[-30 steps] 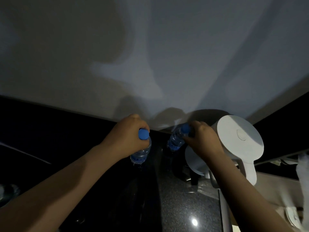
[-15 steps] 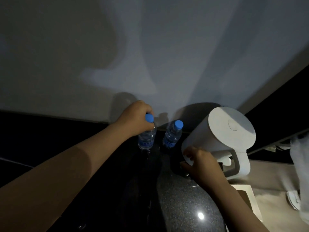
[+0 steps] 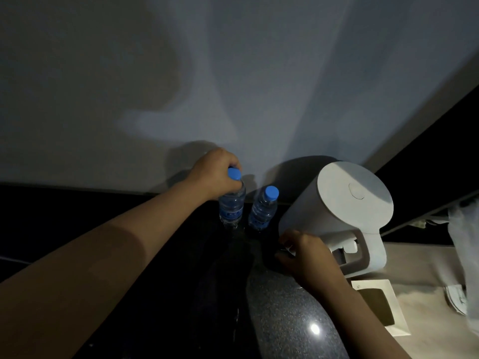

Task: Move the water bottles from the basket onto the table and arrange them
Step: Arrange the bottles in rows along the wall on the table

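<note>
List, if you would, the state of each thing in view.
Left bottle, capped, upright, gripped at its neck by the left hand.
Right bottle, capped, upright, standing free.
Kettle, lid shut, upright.
Right hand, fingers curled beside the kettle; grip unclear.

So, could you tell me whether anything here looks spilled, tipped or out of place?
Nothing stands out. The left bottle, gripped by the left hand, and the right bottle stand upright, capped, side by side on the dark counter; no spill shows, though the light is dim.
</note>
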The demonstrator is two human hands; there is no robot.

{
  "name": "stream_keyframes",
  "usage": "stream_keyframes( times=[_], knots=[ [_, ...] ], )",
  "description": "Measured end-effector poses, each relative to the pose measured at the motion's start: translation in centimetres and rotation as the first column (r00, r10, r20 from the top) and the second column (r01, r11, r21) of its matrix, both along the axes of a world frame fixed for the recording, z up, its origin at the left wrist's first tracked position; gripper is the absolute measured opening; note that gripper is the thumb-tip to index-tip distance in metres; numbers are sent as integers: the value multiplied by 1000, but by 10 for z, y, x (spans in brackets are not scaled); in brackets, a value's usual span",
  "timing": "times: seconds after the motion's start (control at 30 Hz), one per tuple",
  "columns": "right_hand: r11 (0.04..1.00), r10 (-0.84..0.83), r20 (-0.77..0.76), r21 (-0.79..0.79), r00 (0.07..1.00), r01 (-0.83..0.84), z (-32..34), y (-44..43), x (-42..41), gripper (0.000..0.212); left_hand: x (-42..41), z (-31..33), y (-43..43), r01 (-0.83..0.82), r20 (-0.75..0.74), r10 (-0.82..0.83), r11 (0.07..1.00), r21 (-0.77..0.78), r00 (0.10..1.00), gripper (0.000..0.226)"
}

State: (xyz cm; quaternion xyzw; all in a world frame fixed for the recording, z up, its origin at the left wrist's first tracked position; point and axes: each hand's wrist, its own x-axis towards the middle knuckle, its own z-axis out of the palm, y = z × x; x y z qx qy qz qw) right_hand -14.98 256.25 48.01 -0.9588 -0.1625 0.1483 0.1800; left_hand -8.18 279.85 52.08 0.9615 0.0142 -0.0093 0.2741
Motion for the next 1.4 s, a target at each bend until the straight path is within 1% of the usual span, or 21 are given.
stream_keyframes(
  times=[0.17,0.43,0.6,0.7,0.87,0.97,1.07,1.2,1.27,1.4],
  knots=[
    [1000,-5,-9,-11,1000,5,-1,0,0,22,5,0,-7,-1,-7,1,1000,-23,1000,23],
    [1000,-8,-7,-11,1000,8,-2,-2,-2,22,7,0,-17,21,-14,-22,1000,-17,1000,22],
    [1000,-4,-3,-10,1000,4,-2,-2,-2,23,10,3,-17,20,-73,-21,1000,-18,997,20],
    [1000,-7,-4,-7,1000,7,0,-2,-3,25,9,5,-18,38,-87,-37,999,12,996,19],
    [1000,-6,11,1,1000,6,5,-2,-4,27,5,4,-19,57,-86,-51,996,66,995,26],
    [1000,-10,28,3,1000,10,9,-4,-5,27,0,6,-20,63,-88,-56,994,87,995,33],
    [1000,-7,40,-7,999,7,12,-8,-8,31,-11,12,-19,33,-75,-25,994,108,997,44],
    [1000,15,60,-13,998,-14,17,-11,-13,31,-44,16,-11,-25,-36,30,991,134,999,46],
    [999,38,55,-19,998,-37,21,-11,-17,30,-66,17,-7,-11,-69,23,986,167,997,44],
    [995,93,44,-41,995,-91,27,-13,-25,31,-102,23,-6,47,-148,-14,973,225,989,35]
  ],
)
